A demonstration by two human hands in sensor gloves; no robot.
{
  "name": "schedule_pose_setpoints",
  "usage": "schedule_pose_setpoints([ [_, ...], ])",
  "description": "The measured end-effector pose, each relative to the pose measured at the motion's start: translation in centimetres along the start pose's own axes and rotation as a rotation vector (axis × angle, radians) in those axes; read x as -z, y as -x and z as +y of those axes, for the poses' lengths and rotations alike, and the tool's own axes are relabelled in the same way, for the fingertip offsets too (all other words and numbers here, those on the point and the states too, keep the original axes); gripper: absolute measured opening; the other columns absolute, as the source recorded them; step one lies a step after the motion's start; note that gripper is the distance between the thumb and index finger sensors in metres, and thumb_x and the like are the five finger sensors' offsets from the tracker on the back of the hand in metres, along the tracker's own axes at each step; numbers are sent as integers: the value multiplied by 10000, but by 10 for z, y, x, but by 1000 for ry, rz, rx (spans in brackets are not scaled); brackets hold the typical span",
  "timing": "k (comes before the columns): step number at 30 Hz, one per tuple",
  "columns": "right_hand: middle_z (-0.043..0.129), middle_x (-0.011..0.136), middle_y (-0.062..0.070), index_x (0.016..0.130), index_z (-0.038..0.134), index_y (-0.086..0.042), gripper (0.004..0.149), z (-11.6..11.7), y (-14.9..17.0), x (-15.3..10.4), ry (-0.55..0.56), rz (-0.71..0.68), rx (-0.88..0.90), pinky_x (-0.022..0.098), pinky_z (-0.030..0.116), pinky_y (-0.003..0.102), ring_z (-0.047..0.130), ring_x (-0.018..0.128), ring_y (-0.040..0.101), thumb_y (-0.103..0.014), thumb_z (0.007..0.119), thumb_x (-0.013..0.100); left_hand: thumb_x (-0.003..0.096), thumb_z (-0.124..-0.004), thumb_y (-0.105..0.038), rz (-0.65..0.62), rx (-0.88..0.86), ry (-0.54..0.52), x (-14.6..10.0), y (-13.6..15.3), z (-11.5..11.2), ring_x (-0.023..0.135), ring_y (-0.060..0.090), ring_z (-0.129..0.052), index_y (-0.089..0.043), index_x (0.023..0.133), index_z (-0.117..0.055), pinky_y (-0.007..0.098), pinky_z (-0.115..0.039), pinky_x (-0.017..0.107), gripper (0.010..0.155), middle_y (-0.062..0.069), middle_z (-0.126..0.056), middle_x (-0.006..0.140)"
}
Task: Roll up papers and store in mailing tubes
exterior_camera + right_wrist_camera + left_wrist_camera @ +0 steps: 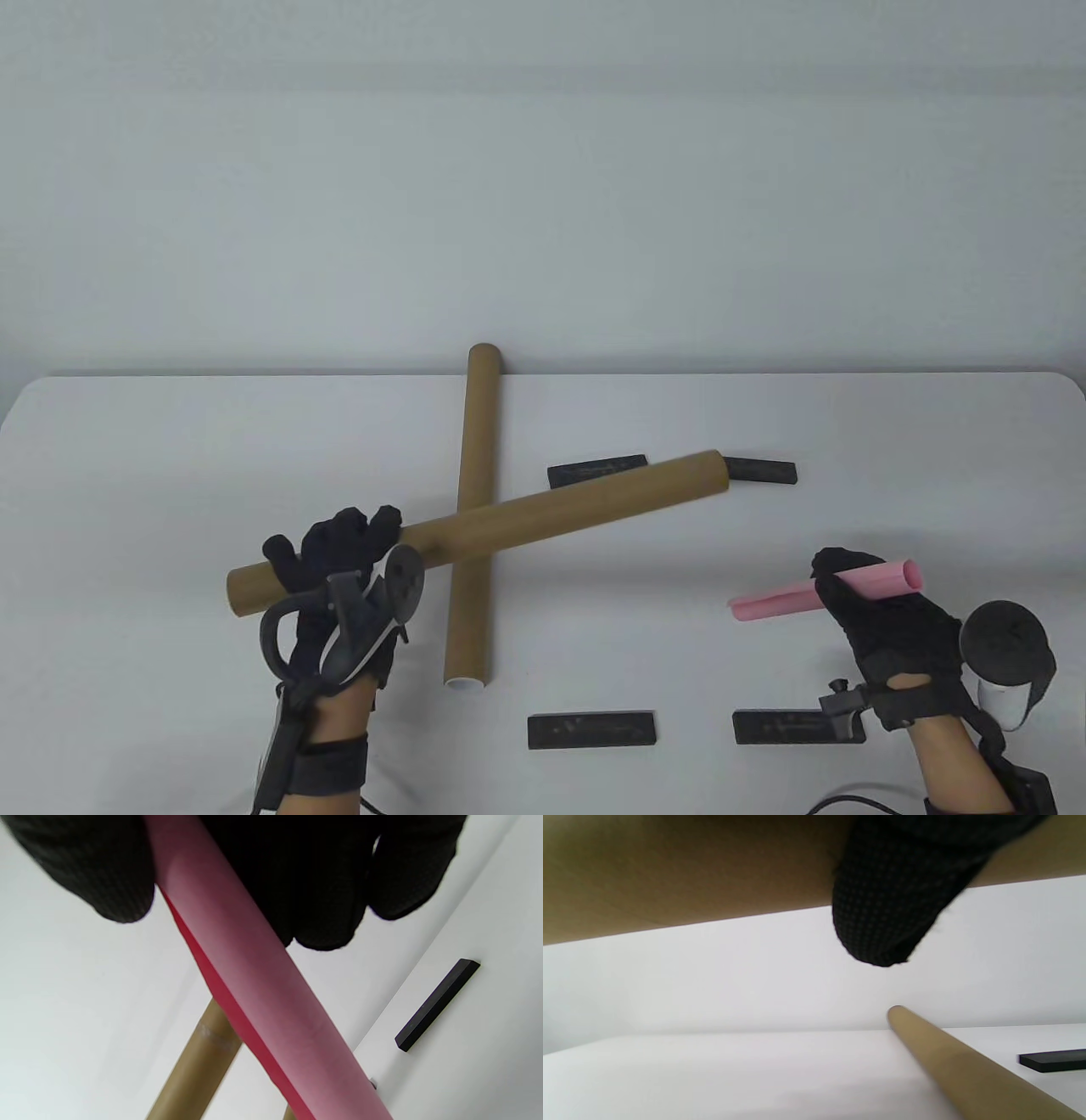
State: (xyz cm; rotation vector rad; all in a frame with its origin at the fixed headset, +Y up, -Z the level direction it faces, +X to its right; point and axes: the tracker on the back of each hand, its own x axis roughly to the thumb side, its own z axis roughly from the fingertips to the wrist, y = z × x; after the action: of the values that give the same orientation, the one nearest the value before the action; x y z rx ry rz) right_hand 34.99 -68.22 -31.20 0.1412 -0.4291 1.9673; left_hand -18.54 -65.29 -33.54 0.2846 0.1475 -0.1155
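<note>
Two cardboard tubes (478, 525) crossed on the white table (170, 475): the left hand (339, 564) gripped one near its end and held it slanting over the other tube (472, 543), which lay flat pointing away. Off to the right, well apart, the right hand (882, 624) was closed around a rolled pink paper (780, 598). Four black bars (592, 730) lay around them.

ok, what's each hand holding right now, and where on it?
Left hand grips a brown mailing tube near its left end. Right hand holds the rolled pink paper around its middle, both ends sticking out.
</note>
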Motion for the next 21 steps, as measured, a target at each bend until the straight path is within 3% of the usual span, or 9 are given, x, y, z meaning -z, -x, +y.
schedule_pose_setpoints([
  [3, 935, 818, 120, 868, 867, -175, 600, -15, 4, 1, 70, 10, 73, 544, 757, 662, 962, 697, 418, -618, 808, 467, 317, -1021, -390, -56, 29, -34, -6, -7, 0, 972, 177, -843, -548, 921, -590, 707, -552, 747, 758, -87, -701, 1024],
  [4, 937, 827, 103, 878, 868, -158, 565, -20, 4, 1, 96, 11, 100, 574, 793, 610, 977, 716, 371, -567, 843, 489, 319, -1020, -390, -67, 34, -44, -8, -8, 0, 974, 175, -839, -546, 921, -590, 705, -546, 750, 756, -89, -698, 1024],
  [9, 924, 845, 79, 888, 857, -198, 550, -36, 12, 1, 162, 17, 246, 587, 788, 606, 967, 736, 359, -587, 825, 500, 322, -1014, -399, -127, 1, -45, -12, -9, -2, 979, 169, -831, -550, 920, -584, 699, -549, 751, 752, -95, -691, 1026],
  [17, 907, 867, 68, 910, 835, -198, 547, -27, 24, 3, 71, 40, 487, 609, 791, 588, 958, 760, 341, -584, 814, 522, 321, -1008, -412, -154, -59, -34, -17, -5, -5, 975, 166, -834, -545, 924, -579, 694, -561, 745, 752, -94, -689, 1025],
  [21, 892, 884, 69, 927, 816, -197, 558, -7, 31, 3, -39, 72, 655, 620, 781, 586, 947, 775, 341, -590, 805, 531, 320, -1005, -419, -183, -120, -33, -20, -9, -4, 971, 165, -837, -544, 925, -576, 692, -571, 740, 752, -92, -691, 1022],
])
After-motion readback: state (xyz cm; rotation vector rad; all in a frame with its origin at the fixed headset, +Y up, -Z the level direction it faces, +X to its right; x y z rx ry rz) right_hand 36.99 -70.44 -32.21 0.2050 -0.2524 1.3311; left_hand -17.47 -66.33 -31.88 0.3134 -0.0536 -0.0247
